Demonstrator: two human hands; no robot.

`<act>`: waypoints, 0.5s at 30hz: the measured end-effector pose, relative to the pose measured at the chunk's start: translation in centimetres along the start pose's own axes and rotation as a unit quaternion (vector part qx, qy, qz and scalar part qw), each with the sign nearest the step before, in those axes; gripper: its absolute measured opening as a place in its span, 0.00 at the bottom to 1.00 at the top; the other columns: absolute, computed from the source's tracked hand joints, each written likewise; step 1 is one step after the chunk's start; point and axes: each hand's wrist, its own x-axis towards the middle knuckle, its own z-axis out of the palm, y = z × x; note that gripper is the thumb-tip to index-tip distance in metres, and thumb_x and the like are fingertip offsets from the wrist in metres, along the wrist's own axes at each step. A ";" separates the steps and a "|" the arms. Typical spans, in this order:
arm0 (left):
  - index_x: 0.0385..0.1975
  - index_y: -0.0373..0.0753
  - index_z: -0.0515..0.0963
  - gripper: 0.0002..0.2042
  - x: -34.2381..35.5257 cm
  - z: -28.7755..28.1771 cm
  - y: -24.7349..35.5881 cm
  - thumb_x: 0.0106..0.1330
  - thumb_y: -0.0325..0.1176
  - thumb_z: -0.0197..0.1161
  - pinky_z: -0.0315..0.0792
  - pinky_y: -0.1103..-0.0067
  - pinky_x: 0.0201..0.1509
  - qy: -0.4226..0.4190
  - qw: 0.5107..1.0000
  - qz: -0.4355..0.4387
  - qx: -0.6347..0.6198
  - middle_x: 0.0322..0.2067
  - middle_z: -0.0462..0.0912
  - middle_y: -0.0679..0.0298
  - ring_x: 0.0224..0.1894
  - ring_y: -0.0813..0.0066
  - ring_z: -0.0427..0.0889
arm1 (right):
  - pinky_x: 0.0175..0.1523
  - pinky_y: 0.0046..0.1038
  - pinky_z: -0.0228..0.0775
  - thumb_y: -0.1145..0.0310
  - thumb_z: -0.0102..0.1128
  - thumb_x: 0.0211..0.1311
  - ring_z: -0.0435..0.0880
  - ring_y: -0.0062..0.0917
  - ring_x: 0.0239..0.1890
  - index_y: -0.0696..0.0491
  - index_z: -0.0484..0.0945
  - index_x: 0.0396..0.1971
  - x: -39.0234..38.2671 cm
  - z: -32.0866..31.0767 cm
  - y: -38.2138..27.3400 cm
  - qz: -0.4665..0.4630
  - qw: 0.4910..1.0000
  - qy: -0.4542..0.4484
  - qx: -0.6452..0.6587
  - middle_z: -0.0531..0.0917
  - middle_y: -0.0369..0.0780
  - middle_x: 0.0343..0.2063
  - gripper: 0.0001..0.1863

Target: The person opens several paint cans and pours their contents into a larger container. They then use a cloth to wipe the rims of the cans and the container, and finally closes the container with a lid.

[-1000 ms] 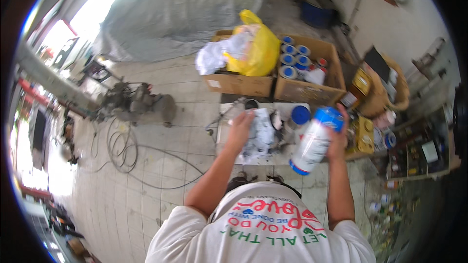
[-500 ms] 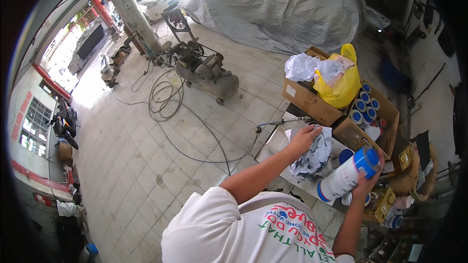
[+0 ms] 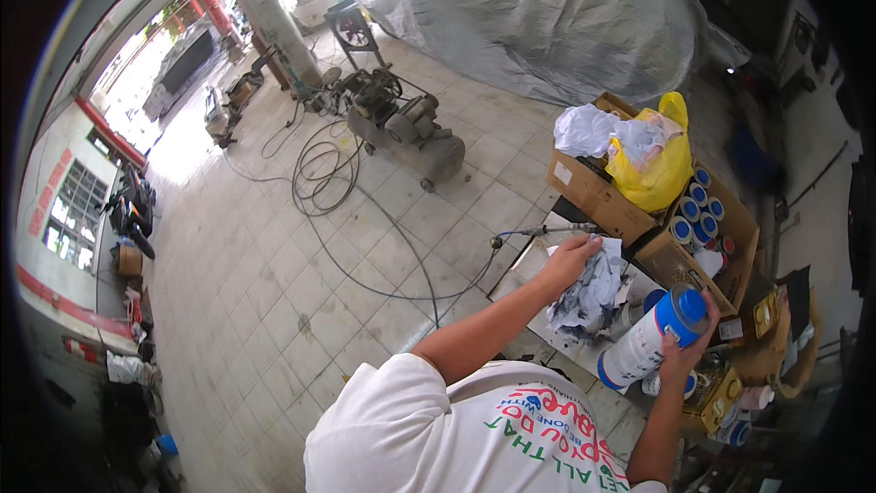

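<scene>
Blue-and-white can (image 3: 631, 349): I have the right hand (image 3: 686, 353) wrapped round it near the capped end, thumb across the side; it leans, cap toward the upper right, base toward the lower left.
Crumpled paper (image 3: 593, 290): my left hand (image 3: 571, 257) is on its upper-left edge, fingers close together; whether they pinch it or only rest there, I cannot tell. Dark smudges mark the sheet.
Work surface (image 3: 516, 281): pale and low, under the paper; on it I see a second blue-lidded can (image 3: 651, 299), between the paper and the held one.
Open carton (image 3: 673, 267): just beyond, with several blue-topped cans (image 3: 700, 211) inside.
Neighbouring carton (image 3: 586, 194): a yellow bag (image 3: 655, 172) and white cloth-like bundle (image 3: 582, 131) on top.
Yellow tin (image 3: 727, 394): near the right forearm.
Tiled floor (image 3: 246, 329): farther off I make out a looped hose (image 3: 310, 208) beside a compressor (image 3: 422, 148).
Grey sheeting (image 3: 547, 32): draped over something large, well apart from both hands.
</scene>
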 end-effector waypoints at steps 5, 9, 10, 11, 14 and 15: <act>0.54 0.35 0.82 0.17 1.4 -1.1 -2.7 0.79 0.43 0.59 0.74 0.82 0.50 0.017 0.998 0.018 -0.052 0.45 0.86 0.69 0.43 0.83 0.82 | 0.53 0.40 0.81 0.35 0.61 0.63 0.85 0.37 0.50 0.57 0.71 0.64 0.1 -0.1 0.9 0.156 0.961 0.091 0.207 0.82 0.46 0.53 0.43; 0.54 0.35 0.82 0.18 0.9 -0.2 -1.1 0.78 0.43 0.61 0.73 0.82 0.52 -0.018 0.995 -0.014 -0.101 0.46 0.85 0.69 0.46 0.83 0.81 | 0.53 0.42 0.82 0.35 0.54 0.69 0.87 0.38 0.47 0.54 0.71 0.62 0.7 -0.1 -2.7 0.257 0.907 0.134 0.306 0.84 0.46 0.47 0.38; 0.54 0.34 0.82 0.19 0.6 0.2 -0.7 0.77 0.44 0.62 0.73 0.80 0.53 -0.010 0.996 -0.015 -0.088 0.46 0.85 0.68 0.47 0.82 0.81 | 0.54 0.42 0.82 0.35 0.54 0.69 0.87 0.37 0.49 0.54 0.71 0.63 0.7 -0.9 -2.8 0.373 0.810 0.153 0.425 0.84 0.45 0.47 0.38; 0.54 0.34 0.82 0.20 0.5 0.6 -0.4 0.77 0.45 0.63 0.73 0.79 0.54 -0.004 0.997 -0.017 -0.076 0.46 0.85 0.68 0.48 0.81 0.81 | 0.56 0.40 0.80 0.35 0.54 0.69 0.86 0.35 0.50 0.54 0.71 0.64 0.1 -0.7 -1.6 0.348 0.822 0.178 0.415 0.84 0.45 0.48 0.39; 0.54 0.33 0.82 0.21 2.2 0.2 -4.1 0.74 0.47 0.64 0.73 0.70 0.59 0.091 0.993 0.030 0.063 0.47 0.86 0.64 0.49 0.74 0.82 | 0.59 0.38 0.78 0.40 0.53 0.72 0.86 0.34 0.51 0.54 0.72 0.64 -0.1 0.6 -2.6 0.018 0.994 0.081 0.065 0.85 0.44 0.49 0.34; 0.53 0.33 0.82 0.21 3.3 -0.2 -5.3 0.74 0.46 0.64 0.73 0.68 0.60 0.097 0.990 0.040 0.095 0.46 0.86 0.63 0.49 0.72 0.82 | 0.60 0.37 0.78 0.42 0.53 0.73 0.86 0.33 0.52 0.54 0.72 0.64 0.0 0.7 -2.4 -0.010 0.997 0.068 0.036 0.85 0.44 0.50 0.33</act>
